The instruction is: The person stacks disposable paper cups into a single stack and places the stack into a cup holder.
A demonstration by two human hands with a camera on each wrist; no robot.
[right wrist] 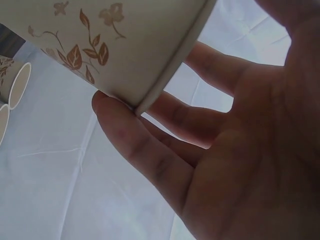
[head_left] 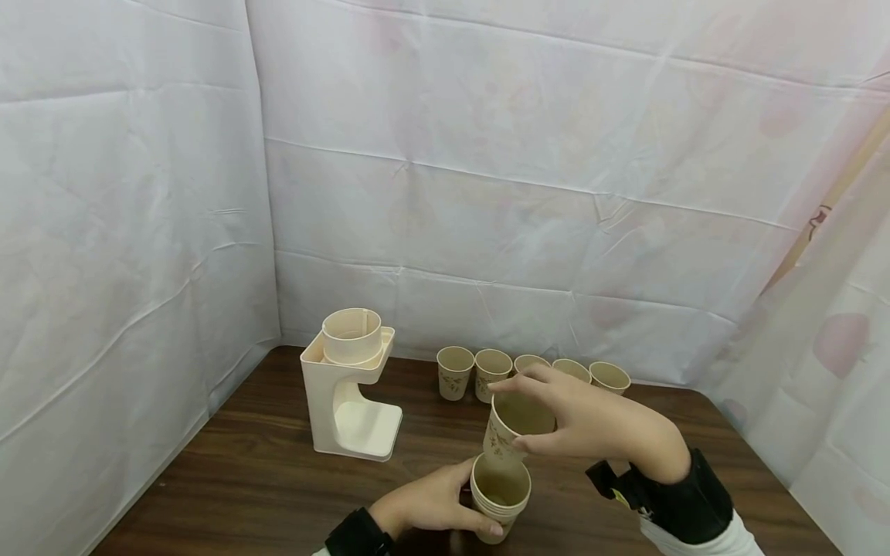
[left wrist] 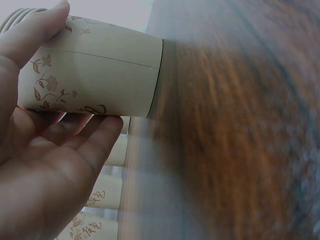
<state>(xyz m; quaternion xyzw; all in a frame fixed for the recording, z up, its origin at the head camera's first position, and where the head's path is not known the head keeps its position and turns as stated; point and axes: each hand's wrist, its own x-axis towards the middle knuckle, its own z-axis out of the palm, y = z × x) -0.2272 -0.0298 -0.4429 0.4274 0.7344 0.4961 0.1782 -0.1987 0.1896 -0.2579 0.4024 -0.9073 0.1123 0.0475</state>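
In the head view my left hand (head_left: 433, 498) grips a small stack of nested paper cups (head_left: 497, 516) near the table's front. The left wrist view shows the thumb and fingers around the stack (left wrist: 115, 75), its base close to the wood. Directly above it, my right hand (head_left: 580, 413) pinches a single paper cup (head_left: 497, 436) by its rim, mouth up. This cup's bottom is at the mouth of the stack; whether it is inside cannot be told. Brown leaf and flower prints on the held cup (right wrist: 105, 50) show in the right wrist view.
Several paper cups (head_left: 454, 378) stand upright in a row along the back of the brown wooden table (head_left: 257, 463). Left of them is a cream stand (head_left: 321, 409) with a round ring (head_left: 352, 351) on top. White cloth walls (head_left: 431, 208) enclose the table behind and at the sides.
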